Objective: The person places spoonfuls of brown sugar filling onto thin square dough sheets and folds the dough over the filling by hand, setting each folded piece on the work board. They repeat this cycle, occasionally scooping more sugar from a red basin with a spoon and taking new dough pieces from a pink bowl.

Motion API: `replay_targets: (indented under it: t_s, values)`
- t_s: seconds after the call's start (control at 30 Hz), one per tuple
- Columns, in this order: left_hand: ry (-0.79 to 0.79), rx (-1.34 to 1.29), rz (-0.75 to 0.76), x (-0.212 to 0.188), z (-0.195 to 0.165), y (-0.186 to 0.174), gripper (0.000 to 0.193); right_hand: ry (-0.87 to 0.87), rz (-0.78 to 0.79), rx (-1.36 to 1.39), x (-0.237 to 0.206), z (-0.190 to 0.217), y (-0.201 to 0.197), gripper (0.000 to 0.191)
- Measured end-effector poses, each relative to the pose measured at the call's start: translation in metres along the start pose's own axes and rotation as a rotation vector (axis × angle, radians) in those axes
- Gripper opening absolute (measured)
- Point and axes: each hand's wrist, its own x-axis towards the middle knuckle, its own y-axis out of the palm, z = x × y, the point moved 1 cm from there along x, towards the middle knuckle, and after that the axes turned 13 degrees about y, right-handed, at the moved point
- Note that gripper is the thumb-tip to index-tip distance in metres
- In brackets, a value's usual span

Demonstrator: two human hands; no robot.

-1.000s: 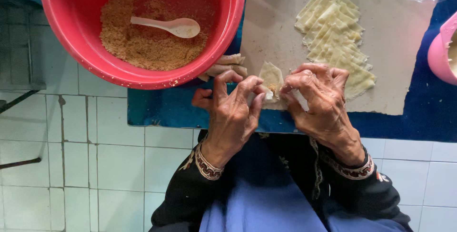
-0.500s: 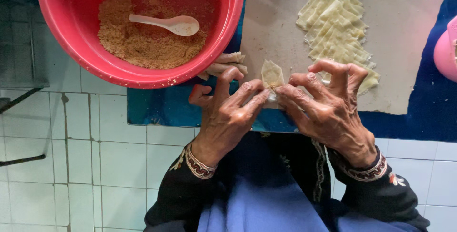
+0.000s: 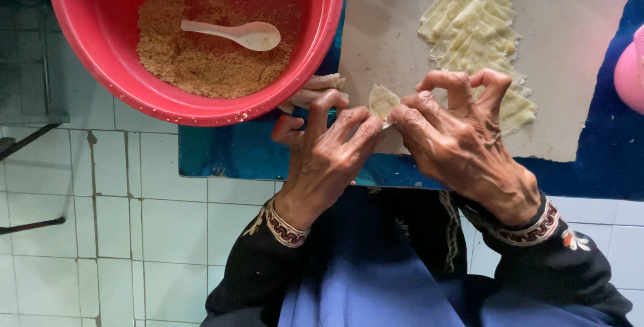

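While both the left hand (image 3: 329,149) and right hand (image 3: 453,136) pinch the small dumpling wrapper (image 3: 382,102), seal its edges evenly, pressing lightly to avoid tearing.

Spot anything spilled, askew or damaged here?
Nothing stands out. Both hands, left hand and right hand, pinch a small wrapper; the spoon rests on the crumbs inside the red bowl.
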Motion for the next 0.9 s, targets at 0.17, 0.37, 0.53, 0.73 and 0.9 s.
replay_targets:
  t_s: [0.17, 0.37, 0.53, 0.73, 0.9]
  values:
    - [-0.026, 0.010, -0.025, 0.004, 0.002, 0.005, 0.016, 0.017, 0.055, 0.067, 0.010, -0.007, 0.004, 0.021]
    - [-0.037, -0.060, -0.039, 0.007, 0.006, 0.010, 0.019, 0.128, 0.102, 0.246, 0.018, -0.020, 0.014, 0.023]
    - [-0.030, -0.016, -0.024, 0.007, 0.003, 0.004, 0.019, 0.022, 0.012, 0.146, 0.016, -0.009, 0.014, 0.026]
    - [-0.071, -0.010, -0.044, 0.007, 0.005, 0.009, 0.017, 0.002, -0.042, 0.077, 0.010, 0.000, 0.003, 0.025]
    - [-0.070, -0.055, -0.074, 0.006, 0.006, 0.013, 0.018, -0.030, -0.040, -0.036, 0.012, 0.001, 0.002, 0.020]
